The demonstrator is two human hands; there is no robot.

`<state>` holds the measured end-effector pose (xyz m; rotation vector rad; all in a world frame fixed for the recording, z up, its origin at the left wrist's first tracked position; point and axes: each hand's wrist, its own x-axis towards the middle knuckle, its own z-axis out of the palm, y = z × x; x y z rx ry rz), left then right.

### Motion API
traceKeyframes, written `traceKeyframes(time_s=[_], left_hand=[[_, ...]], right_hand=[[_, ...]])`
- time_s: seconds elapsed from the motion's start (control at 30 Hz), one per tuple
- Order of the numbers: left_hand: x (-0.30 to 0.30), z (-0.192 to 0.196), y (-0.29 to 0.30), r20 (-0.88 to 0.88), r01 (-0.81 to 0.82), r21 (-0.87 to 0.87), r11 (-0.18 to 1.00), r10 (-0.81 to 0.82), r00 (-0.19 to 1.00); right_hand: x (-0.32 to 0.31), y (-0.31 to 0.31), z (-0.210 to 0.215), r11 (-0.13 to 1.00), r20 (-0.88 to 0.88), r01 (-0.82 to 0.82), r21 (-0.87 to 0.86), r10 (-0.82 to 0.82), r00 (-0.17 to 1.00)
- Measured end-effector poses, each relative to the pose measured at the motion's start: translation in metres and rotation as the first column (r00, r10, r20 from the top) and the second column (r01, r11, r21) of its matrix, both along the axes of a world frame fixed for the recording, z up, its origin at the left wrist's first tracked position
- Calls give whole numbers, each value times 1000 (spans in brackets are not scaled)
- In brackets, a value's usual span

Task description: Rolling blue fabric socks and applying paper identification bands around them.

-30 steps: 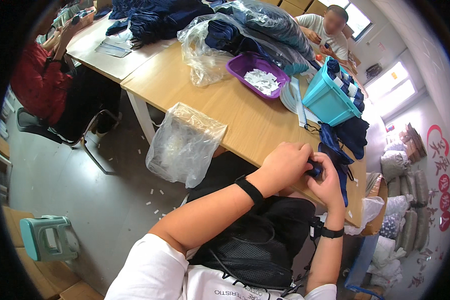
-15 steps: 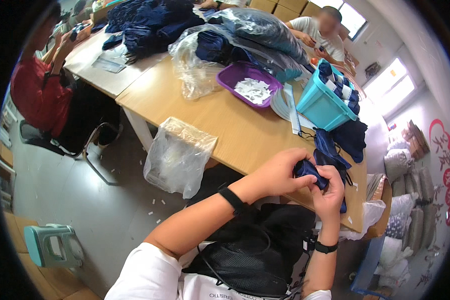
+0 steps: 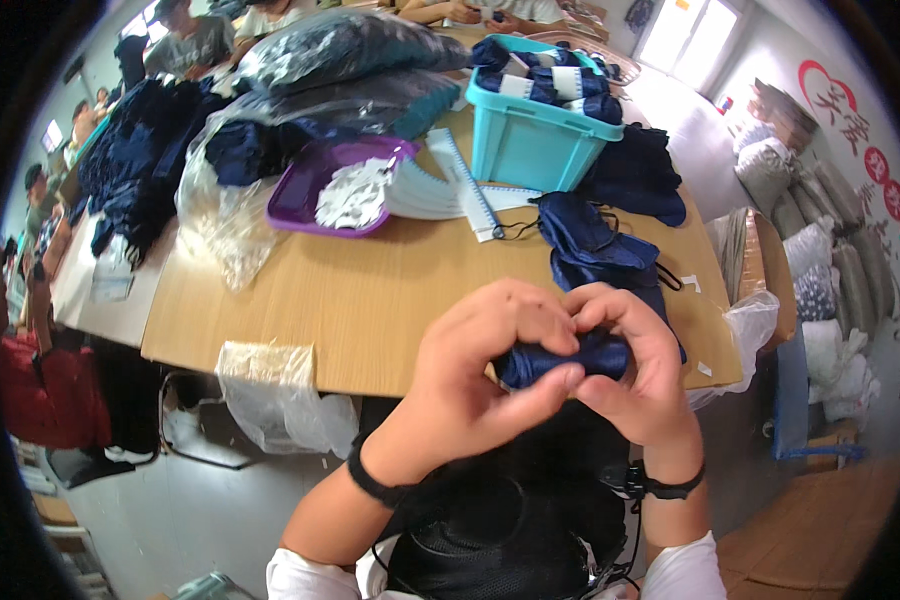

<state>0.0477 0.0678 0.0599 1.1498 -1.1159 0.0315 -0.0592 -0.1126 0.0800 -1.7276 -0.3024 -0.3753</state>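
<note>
Both my hands hold a rolled dark blue cloth (image 3: 560, 360) just above the near edge of the wooden table (image 3: 370, 290). My left hand (image 3: 480, 370) wraps its left end, thumb underneath. My right hand (image 3: 640, 370) grips the right end, fingers curled over the top. More dark blue cloth pieces (image 3: 595, 245) lie on the table just beyond my hands. A teal plastic bin (image 3: 530, 145) holding rolled blue cloths stands further back.
A purple tray (image 3: 305, 195) with white tags sits at the left, beside clear plastic bags (image 3: 220, 215) of dark garments. A plastic bag (image 3: 270, 385) hangs off the table's near edge. A black backpack (image 3: 500, 530) rests on my lap. Other people sit at the far side.
The view has swung up and over the table. My hands have kept hold of the blue cloth and rolled it tighter between them.
</note>
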Motion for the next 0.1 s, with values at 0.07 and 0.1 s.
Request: traceKeyframes(time_s=[0.07, 0.1], left_hand=[[3, 17, 0, 126, 43, 43, 998, -48, 991], [3, 20, 4, 132, 104, 99, 990, -116, 984]], right_hand=[[0, -15, 12, 982, -190, -96, 165, 128, 974], [2, -24, 17, 919, -342, -184, 347, 307, 888]])
